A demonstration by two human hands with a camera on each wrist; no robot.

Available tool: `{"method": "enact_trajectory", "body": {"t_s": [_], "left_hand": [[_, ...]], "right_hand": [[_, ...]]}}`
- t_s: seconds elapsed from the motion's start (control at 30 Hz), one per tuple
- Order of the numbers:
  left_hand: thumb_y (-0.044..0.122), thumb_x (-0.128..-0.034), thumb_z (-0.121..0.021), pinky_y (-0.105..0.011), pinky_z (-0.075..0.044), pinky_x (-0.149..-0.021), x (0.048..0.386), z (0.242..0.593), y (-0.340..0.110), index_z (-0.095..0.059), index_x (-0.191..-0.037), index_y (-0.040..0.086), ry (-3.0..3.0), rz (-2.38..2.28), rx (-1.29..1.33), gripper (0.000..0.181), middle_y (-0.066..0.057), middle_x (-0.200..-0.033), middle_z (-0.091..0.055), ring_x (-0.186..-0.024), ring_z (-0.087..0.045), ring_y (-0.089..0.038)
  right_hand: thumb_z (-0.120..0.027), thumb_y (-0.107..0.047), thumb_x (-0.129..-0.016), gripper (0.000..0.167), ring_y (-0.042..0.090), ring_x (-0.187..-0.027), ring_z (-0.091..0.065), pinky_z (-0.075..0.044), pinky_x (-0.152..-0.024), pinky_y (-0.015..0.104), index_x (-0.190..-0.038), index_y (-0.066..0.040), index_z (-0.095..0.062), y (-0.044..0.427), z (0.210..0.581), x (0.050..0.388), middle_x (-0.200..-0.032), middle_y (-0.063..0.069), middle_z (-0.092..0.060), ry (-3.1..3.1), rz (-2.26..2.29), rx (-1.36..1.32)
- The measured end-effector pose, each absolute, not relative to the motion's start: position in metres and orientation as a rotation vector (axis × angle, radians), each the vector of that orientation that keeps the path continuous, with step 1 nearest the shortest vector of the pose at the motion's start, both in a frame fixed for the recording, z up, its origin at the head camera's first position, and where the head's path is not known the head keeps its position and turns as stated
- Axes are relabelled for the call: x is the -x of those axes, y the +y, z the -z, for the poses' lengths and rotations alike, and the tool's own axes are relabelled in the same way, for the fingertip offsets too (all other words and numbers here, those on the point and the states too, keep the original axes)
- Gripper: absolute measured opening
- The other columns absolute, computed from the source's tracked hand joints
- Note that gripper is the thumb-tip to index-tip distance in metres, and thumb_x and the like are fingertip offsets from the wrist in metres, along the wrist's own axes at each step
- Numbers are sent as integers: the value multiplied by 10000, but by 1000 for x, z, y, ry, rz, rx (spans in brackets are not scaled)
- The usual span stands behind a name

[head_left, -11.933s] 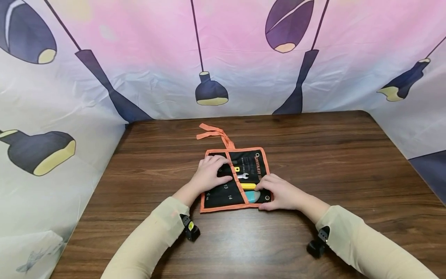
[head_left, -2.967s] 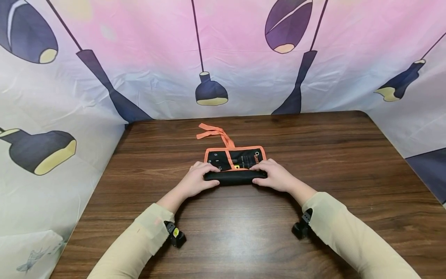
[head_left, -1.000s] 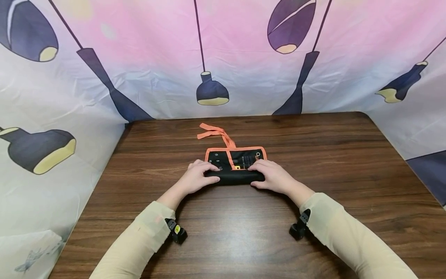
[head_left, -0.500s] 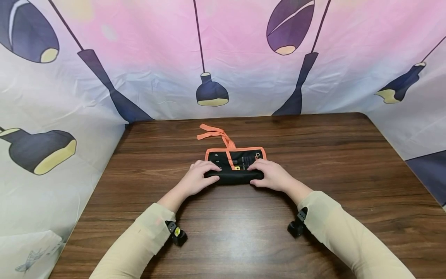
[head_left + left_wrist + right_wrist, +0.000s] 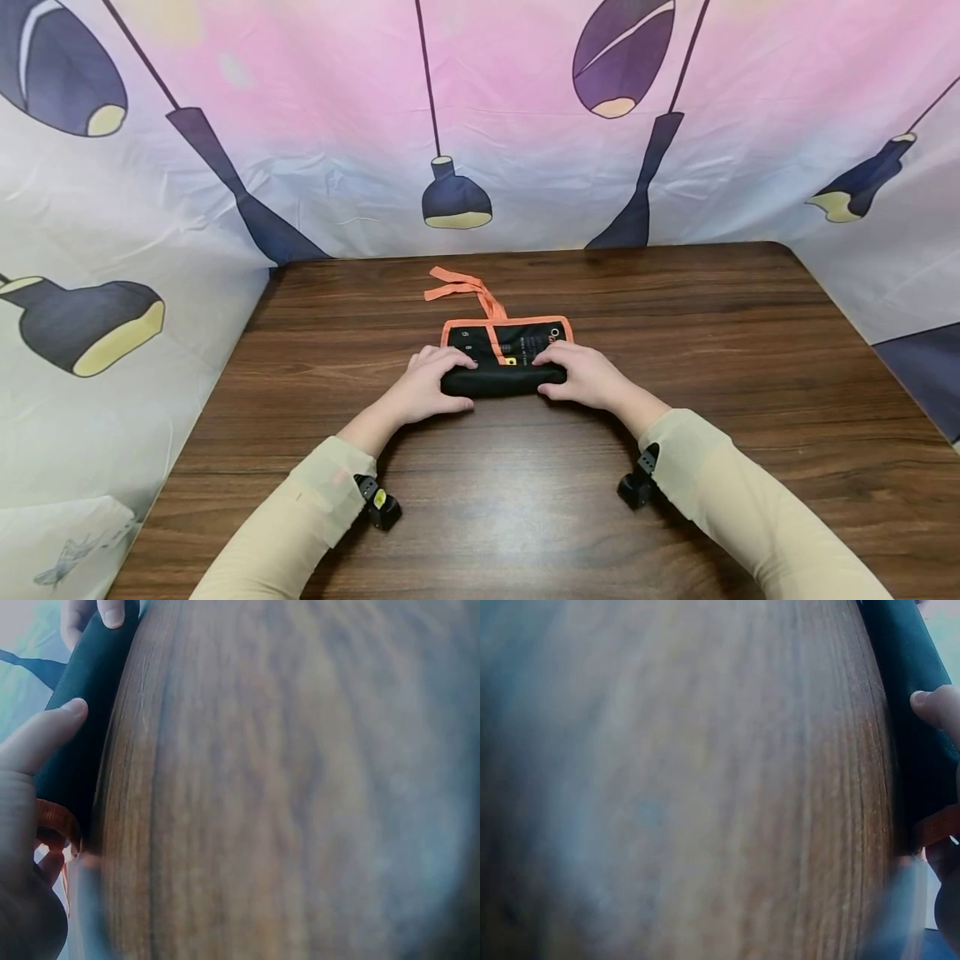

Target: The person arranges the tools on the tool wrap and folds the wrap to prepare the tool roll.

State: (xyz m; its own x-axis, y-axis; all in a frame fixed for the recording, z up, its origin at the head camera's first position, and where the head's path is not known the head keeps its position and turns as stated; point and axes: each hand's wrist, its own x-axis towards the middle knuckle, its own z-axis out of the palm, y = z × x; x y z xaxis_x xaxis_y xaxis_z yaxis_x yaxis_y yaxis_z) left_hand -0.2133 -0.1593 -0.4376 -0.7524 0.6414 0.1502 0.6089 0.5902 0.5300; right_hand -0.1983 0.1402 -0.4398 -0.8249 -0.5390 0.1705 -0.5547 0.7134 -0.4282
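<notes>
A black tool roll (image 5: 495, 383) with orange edging lies on the table, its near part rolled up into a thick tube. Printed numbers, lettering and a bit of yellow show on the flat far part. My left hand (image 5: 420, 387) holds the tube's left end, fingers over the top and thumb on the near side. At the right end my right hand (image 5: 592, 377) grips it the same way. In the left wrist view the thumb (image 5: 56, 733) is over the dark tube (image 5: 79, 742). The right wrist view shows the other thumb (image 5: 936, 706) against it. Tools inside are hidden.
Orange tie straps (image 5: 465, 285) stretch away from the roll's far edge. The dark wooden table (image 5: 510, 508) surrounds it, with a printed cloth backdrop (image 5: 360, 192) behind. A small black camera sits on each wrist.
Earlier the tool roll lay flat with a wrench and colored handles showing; its near part has since been rolled away from me. In the last second the left thumb has moved slightly nearer me.
</notes>
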Motion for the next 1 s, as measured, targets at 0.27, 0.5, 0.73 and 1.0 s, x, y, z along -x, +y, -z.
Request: {"method": "enact_trajectory", "body": {"t_s": [0.27,0.5,0.73,1.0], "left_hand": [[276,-765,-767,-449,-291,-894,215,438,-158,-598,-1141,198,2766,-850,-1109,419,-4,-1239,-554,-1089,-424,-216],[238,-771,-765,-474,-305,-924,216,434,-157,-630,-1089,194,2760,-883,-1080,348,2,-1175,-587,-1106,-460,-220],[250,-788,-746,-485,-309,-962,219,434,-156,-637,-1090,191,2734,-905,-1052,326,1,-1159,-591,-1138,-479,-222],[250,-775,-751,-472,-326,-975,221,435,-157,-640,-1068,192,2711,-930,-1023,319,4,-1146,-591,-1135,-476,-221]], "right_hand": [[-709,-314,-801,355,242,-1159,-524,-409,-948,433,-1118,-163,-660,140,438,197,-1137,22,-604,-2895,-747,-896],[-710,-322,-802,363,219,-1121,-541,-417,-936,422,-1127,-170,-658,140,437,198,-1139,14,-602,-2909,-765,-889],[-706,-321,-803,368,206,-1103,-548,-416,-935,418,-1137,-175,-654,142,434,200,-1154,11,-596,-2941,-765,-887],[-689,-349,-814,379,205,-1095,-552,-418,-931,424,-1154,-186,-652,142,432,202,-1174,10,-592,-2976,-789,-888]]}}
